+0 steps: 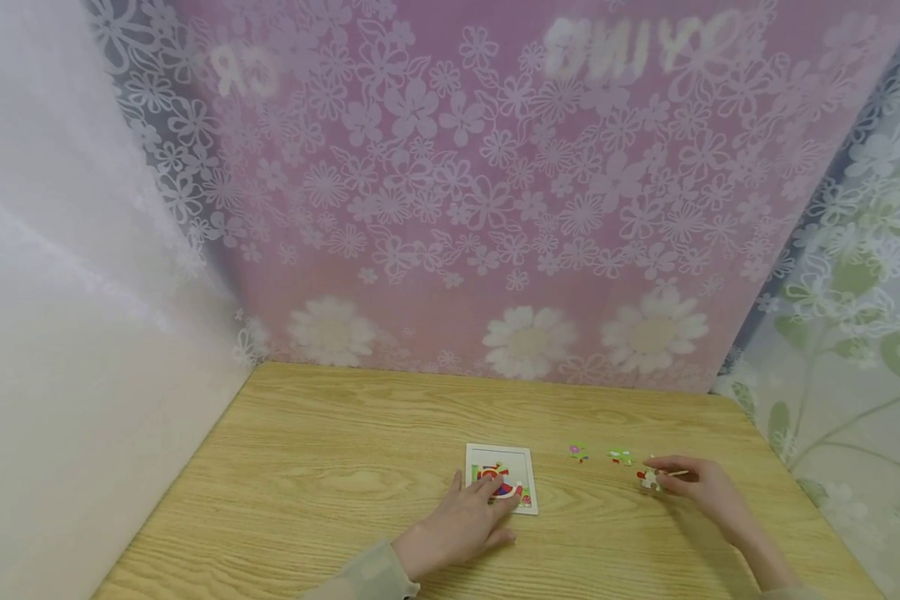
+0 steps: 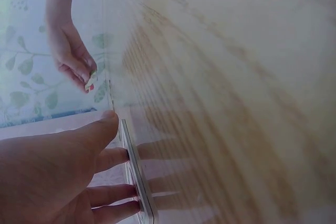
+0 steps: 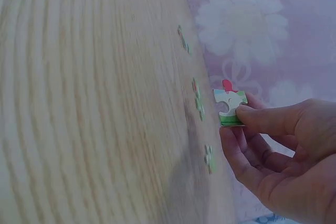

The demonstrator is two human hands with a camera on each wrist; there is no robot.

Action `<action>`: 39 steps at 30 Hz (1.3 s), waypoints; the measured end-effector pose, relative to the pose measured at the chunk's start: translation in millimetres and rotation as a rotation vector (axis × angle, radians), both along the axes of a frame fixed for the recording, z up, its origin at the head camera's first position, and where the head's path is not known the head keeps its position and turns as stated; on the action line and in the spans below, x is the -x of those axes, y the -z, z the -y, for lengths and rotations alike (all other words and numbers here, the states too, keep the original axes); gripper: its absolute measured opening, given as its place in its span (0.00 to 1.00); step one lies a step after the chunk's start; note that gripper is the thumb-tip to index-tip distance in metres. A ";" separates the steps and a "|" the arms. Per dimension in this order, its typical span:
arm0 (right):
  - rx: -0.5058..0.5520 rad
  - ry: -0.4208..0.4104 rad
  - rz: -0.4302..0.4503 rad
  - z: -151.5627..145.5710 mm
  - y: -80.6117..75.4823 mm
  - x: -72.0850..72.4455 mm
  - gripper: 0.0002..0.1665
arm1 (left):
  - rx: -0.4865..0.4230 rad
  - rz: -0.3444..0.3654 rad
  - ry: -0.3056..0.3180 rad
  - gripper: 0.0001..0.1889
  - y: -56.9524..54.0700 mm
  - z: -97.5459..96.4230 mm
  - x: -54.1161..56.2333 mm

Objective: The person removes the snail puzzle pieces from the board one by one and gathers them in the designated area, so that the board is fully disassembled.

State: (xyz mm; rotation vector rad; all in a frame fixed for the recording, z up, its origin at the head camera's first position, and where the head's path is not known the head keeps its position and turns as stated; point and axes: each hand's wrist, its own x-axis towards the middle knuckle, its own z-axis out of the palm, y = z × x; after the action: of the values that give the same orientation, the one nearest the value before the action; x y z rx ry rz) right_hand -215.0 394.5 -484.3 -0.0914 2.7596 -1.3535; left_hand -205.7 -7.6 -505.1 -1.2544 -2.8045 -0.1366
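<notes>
A flat puzzle board point(image 1: 500, 448) with a white border and a colourful picture lies on the table. My left hand point(image 1: 468, 518) rests on its lower left part, fingers spread and nearly straight, covering some of the picture. In the left wrist view, the fingertips point(image 2: 134, 191) press on the face of the board near its edge. Off to the right, my right hand point(image 1: 708, 492) pinches a puzzle piece point(image 3: 231, 103) between thumb and fingers, raised over the table. This piece is white and green with a red tab.
Loose puzzle pieces lie on the wooden table point(image 1: 330, 467) between the board and my right hand, among them a piece with a purple spot point(image 1: 576, 451) and a green and white piece point(image 1: 621, 457). A flowered pink curtain point(image 1: 450, 208) stands behind the table.
</notes>
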 end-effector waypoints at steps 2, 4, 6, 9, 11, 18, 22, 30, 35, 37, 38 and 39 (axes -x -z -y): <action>-0.021 -0.008 0.009 -6.0 1.4 -1.5 0.24 | -0.001 0.003 0.000 0.29 -0.4 0.3 -0.5; -0.033 -0.003 0.025 -10.9 3.0 -2.7 0.23 | 0.000 0.003 0.001 0.29 -0.9 0.6 -1.2; -0.060 -0.011 0.034 -15.8 4.2 -3.8 0.22 | 0.000 0.003 0.002 0.29 -2.1 0.6 -1.9; -0.090 -0.014 0.052 -22.3 5.9 -5.1 0.21 | 0.002 0.004 0.003 0.28 -3.7 0.5 -2.7; -0.106 -0.016 0.061 -26.1 6.4 -5.8 0.21 | 0.002 0.002 0.005 0.28 -4.2 0.4 -2.7; -0.116 -0.008 0.100 -33.1 8.1 -5.9 0.21 | -0.005 0.010 0.002 0.28 -4.0 0.6 -2.8; -0.181 -0.003 0.082 -32.9 10.3 -2.4 0.20 | -0.010 0.020 -0.001 0.28 -4.1 0.7 -2.9; -0.220 -0.008 0.051 -28.4 10.6 -1.3 0.19 | -0.016 0.015 0.008 0.28 -3.5 1.1 -2.1; -0.220 -0.003 0.032 -28.7 12.2 -1.0 0.18 | -0.014 0.000 0.012 0.28 -3.6 1.6 -1.6; -0.227 0.004 0.012 -29.1 12.8 -1.3 0.18 | -0.017 0.003 0.013 0.28 -4.8 1.9 -2.0; -0.230 0.007 0.002 -29.3 12.9 -1.5 0.19 | -0.019 0.005 0.012 0.28 -4.6 2.0 -2.0; -0.230 0.011 -0.008 -29.3 12.9 -1.8 0.19 | -0.021 0.006 0.009 0.28 -4.4 1.9 -1.7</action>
State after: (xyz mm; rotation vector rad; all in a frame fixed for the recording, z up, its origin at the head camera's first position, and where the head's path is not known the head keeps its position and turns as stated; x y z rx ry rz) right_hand -213.2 423.8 -497.2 -0.0698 2.9024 -1.0297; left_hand -204.0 -9.5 -500.7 -1.2649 -2.7957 -0.1697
